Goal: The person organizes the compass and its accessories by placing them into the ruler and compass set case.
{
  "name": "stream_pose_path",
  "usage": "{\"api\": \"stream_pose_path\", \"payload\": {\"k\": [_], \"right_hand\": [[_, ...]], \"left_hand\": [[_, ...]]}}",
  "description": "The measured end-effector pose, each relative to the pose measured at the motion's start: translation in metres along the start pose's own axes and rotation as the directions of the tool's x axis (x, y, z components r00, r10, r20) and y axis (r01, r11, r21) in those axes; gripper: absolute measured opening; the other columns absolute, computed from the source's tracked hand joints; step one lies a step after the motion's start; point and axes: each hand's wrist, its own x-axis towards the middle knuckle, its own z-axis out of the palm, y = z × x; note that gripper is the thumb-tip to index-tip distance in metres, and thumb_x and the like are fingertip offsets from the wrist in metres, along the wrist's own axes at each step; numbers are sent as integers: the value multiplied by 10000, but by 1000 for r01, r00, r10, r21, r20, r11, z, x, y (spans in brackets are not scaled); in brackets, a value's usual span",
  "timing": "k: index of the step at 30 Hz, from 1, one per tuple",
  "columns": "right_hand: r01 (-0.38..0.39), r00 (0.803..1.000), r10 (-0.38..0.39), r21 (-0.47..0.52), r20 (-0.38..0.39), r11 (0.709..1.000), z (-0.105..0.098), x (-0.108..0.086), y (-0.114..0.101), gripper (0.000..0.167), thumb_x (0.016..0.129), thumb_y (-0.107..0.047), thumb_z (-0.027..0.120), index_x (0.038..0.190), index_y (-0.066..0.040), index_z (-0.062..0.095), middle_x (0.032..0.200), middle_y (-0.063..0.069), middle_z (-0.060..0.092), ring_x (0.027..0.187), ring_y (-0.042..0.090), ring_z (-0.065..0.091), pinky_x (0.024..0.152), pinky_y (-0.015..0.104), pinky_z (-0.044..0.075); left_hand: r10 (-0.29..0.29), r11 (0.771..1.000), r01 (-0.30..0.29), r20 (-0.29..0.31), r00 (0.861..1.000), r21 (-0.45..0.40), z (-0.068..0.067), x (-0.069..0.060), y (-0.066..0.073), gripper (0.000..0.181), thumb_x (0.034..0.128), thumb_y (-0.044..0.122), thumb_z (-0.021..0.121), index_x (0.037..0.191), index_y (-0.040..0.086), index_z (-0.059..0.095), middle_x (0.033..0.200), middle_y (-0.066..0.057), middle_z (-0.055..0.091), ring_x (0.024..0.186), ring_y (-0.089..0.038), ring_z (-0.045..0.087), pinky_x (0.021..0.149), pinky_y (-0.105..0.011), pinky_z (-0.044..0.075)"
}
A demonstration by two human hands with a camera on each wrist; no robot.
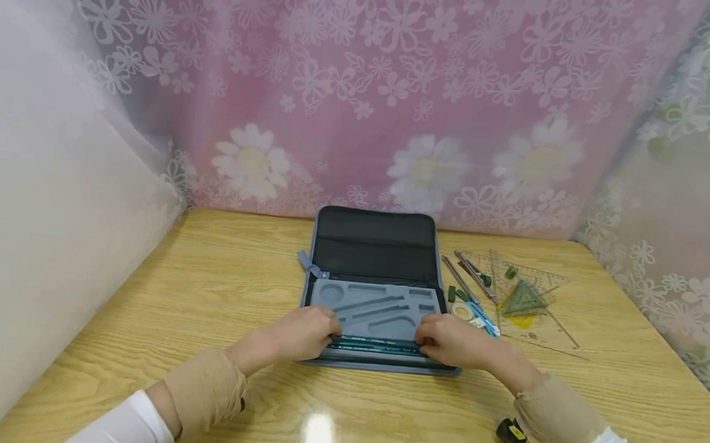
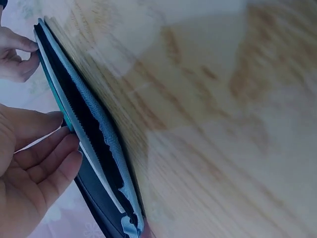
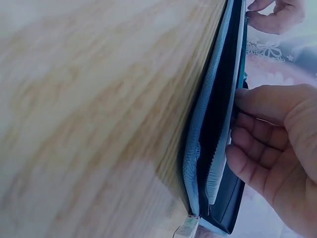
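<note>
A zippered case lies unfolded on the table, its black lid at the back and a grey-blue moulded tray in front. Along the tray's front edge run dark green pencils with pale lettering. My left hand pinches their left end between thumb and fingers, while my right hand pinches the right end. Both hands sit at the tray's front corners. In the left wrist view a green pencil shows at the thumb tip. Fingertips hide the pencil ends.
Right of the case lie clear set squares, a green triangle, compasses, a tape roll, a blue-handled tool and small green pieces. A black sharpener-like object is near my right wrist.
</note>
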Motion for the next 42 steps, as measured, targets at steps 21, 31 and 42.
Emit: {"api": "stream_pose_path", "payload": {"k": [21,31,42], "right_hand": [[-84,996,84,37,-4,996,-1,-2,-2,123,846,-1,627,831,-118,663,780,-54,568,679,40,523,593,215,466],[-109,993,110,31,-43,994,7,-4,-2,64,863,-44,633,836,-100,642,799,-52,549,695,59,529,600,213,466],[-101,994,103,43,-42,994,9,-2,4,143,846,3,629,799,-132,618,760,-74,511,657,35,478,574,206,442]], "left_hand": [[9,1000,-10,-63,998,-4,5,10,-2,133,831,-10,625,760,62,712,707,-4,586,666,-113,564,577,-177,449],[9,999,-7,-46,999,42,6,11,-2,132,823,-1,633,735,71,700,685,12,545,646,-113,551,552,-182,449],[64,991,-54,-81,995,118,7,10,-2,256,777,-57,609,591,117,580,609,42,445,533,-64,416,479,-181,371]]}}
